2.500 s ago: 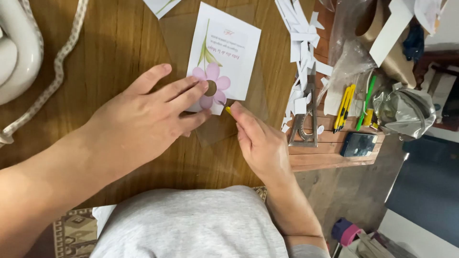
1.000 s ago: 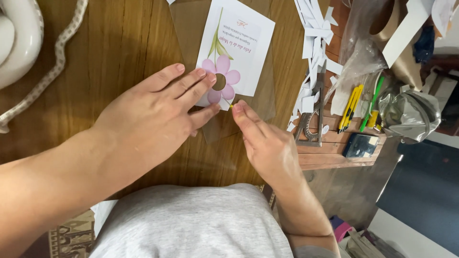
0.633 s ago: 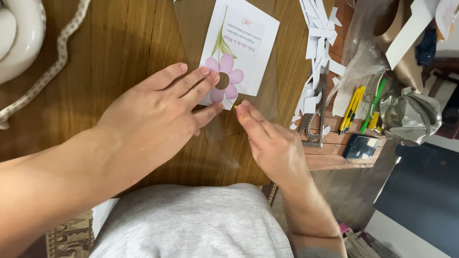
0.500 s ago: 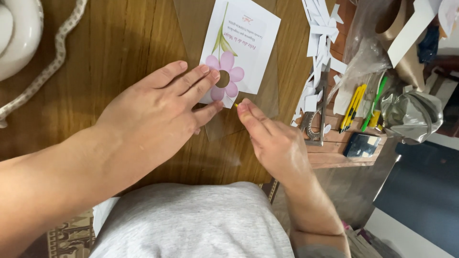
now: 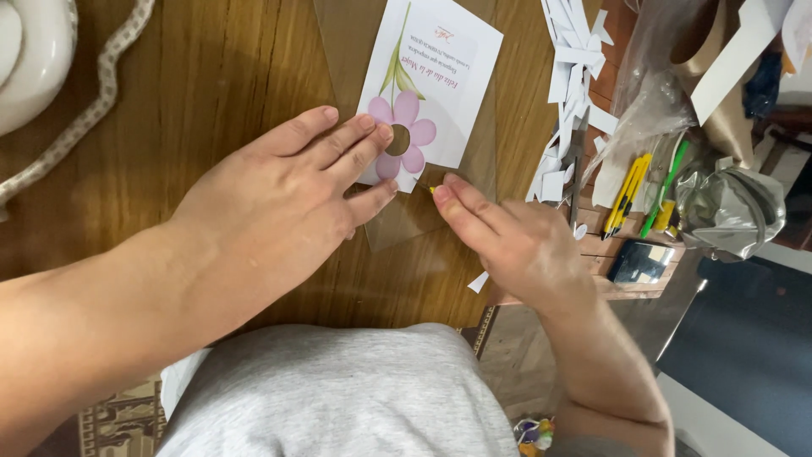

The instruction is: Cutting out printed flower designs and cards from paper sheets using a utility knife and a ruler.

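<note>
A white paper card (image 5: 440,85) printed with a pink flower and green stem lies on a clear plastic sheet (image 5: 406,224) on the wooden table (image 5: 211,93). My left hand (image 5: 279,203) lies flat, its fingertips pressing on the card's near corner beside the flower. My right hand (image 5: 507,241) is closed around a small yellow-tipped tool (image 5: 430,189) whose thin tip touches the card's lower edge; most of the tool is hidden inside the fingers.
White paper scraps (image 5: 571,93) are piled right of the card. Yellow and green cutters (image 5: 643,195), a crumpled clear bag (image 5: 727,211) and a small dark box (image 5: 640,261) sit on a ledge at right. A white rounded object (image 5: 30,59) and a braided cord (image 5: 93,110) lie at left.
The view has shifted slightly, so the card sits higher in frame. My right hand has edged closer to the card's corner. My left hand stays pressed on the card.
</note>
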